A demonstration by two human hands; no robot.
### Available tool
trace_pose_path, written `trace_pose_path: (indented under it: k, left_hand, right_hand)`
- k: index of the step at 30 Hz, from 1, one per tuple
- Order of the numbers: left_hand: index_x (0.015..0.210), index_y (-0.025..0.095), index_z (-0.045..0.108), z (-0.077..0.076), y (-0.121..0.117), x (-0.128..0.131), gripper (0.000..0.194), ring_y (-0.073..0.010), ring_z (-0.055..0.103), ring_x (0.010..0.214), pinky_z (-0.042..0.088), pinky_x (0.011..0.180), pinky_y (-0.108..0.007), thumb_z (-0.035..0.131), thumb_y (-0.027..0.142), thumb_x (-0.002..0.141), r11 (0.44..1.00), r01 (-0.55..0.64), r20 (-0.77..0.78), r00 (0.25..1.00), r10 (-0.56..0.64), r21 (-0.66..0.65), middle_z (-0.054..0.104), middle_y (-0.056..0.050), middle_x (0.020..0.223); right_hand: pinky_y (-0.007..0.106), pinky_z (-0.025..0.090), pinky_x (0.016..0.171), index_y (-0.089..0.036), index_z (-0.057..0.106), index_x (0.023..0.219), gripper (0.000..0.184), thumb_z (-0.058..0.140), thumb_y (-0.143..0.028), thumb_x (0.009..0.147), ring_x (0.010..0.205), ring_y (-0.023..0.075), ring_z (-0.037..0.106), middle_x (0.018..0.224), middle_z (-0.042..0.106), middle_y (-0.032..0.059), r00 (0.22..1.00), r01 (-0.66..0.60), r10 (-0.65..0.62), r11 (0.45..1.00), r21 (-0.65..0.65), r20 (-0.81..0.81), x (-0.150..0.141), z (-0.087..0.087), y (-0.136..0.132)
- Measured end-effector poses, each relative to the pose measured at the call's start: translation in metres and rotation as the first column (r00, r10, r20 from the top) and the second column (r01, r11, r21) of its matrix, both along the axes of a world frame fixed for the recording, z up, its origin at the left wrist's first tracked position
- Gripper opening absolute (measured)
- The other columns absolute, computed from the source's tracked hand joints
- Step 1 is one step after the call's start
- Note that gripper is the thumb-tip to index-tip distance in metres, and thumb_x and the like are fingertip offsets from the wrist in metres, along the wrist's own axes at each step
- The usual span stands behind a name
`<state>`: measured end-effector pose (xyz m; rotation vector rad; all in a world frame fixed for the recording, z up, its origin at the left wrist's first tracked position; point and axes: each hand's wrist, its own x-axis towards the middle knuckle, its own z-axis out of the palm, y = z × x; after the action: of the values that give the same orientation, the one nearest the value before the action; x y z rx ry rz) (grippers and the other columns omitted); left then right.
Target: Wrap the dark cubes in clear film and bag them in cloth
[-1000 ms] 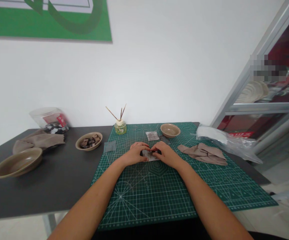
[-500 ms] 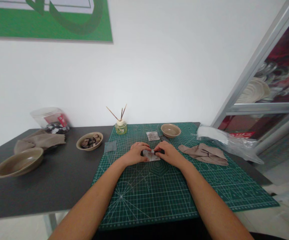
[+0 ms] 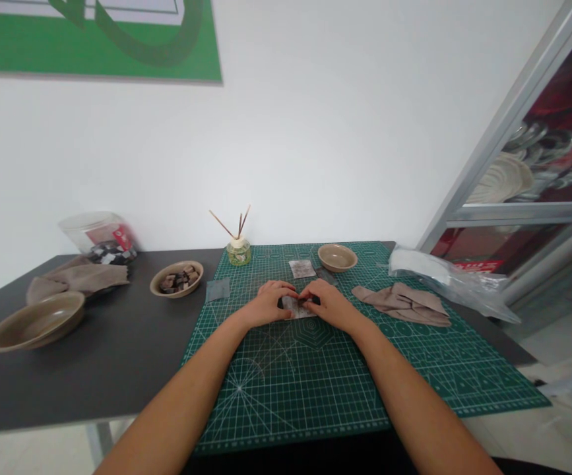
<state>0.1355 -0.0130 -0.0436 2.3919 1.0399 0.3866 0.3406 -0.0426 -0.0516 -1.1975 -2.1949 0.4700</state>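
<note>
A small pale square sheet with dark smudges point(image 3: 293, 308) lies on the green cutting mat point(image 3: 276, 396) between my hands. My left hand point(image 3: 269, 302) holds the sheet's left side, with its thumb at the near edge and fingers at the far edge. Over the sheet's right part, my right hand point(image 3: 328, 301) has thumb and fingertips pinched together; whatever is in them is hidden. Beyond the hands lies a similar smudged square point(image 3: 302, 268), with a round tan bowl point(image 3: 338, 258) to its right.
A bowl of dark and tan pieces point(image 3: 177, 280), a larger bowl point(image 3: 35, 322), a cloth point(image 3: 78, 277) and a clear tub point(image 3: 100, 237) stand left. A reed diffuser point(image 3: 239, 251) is near the wall. Rightward lie a brown cloth point(image 3: 404, 303) and a plastic bag point(image 3: 448, 280).
My right hand has shifted slightly left, its fingertips closer to my left hand. A whitish bit seen at its fingertips before is now covered. My left hand stays in place.
</note>
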Motion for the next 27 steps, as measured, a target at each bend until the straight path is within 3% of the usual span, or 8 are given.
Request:
trace_pose_path:
  k: [18, 27]
  left_hand:
    - [0.109, 0.026, 0.066, -0.001, 0.000, -0.001, 0.039, -0.0272, 0.045, 0.125, 0.030, 0.107, -0.045, 0.073, 0.021, 0.071, 1.000, 0.001, -0.012, 1.000, 0.000, 0.009, 0.057, -0.004, 0.129]
    - [0.111, 0.025, 0.066, -0.001, 0.001, 0.000, 0.041, -0.0269, 0.045, 0.126, 0.029, 0.108, -0.044, 0.073, 0.021, 0.071, 1.000, -0.003, -0.009, 1.000, 0.003, 0.003, 0.057, -0.004, 0.131]
  right_hand:
    - [0.034, 0.045, 0.080, -0.019, 0.069, 0.087, 0.016, 0.063, -0.008, 0.077, 0.087, 0.0197, 0.057, 0.084, 0.067, 0.0037, 1.000, -0.007, 0.007, 1.000, 0.021, 0.006, 0.011, 0.001, 0.000]
    - [0.035, 0.044, 0.082, -0.018, 0.067, 0.094, 0.019, 0.063, -0.007, 0.079, 0.090, 0.0198, 0.055, 0.088, 0.066, 0.0045, 0.999, -0.041, 0.040, 0.998, 0.049, 0.011, -0.003, -0.003, 0.002]
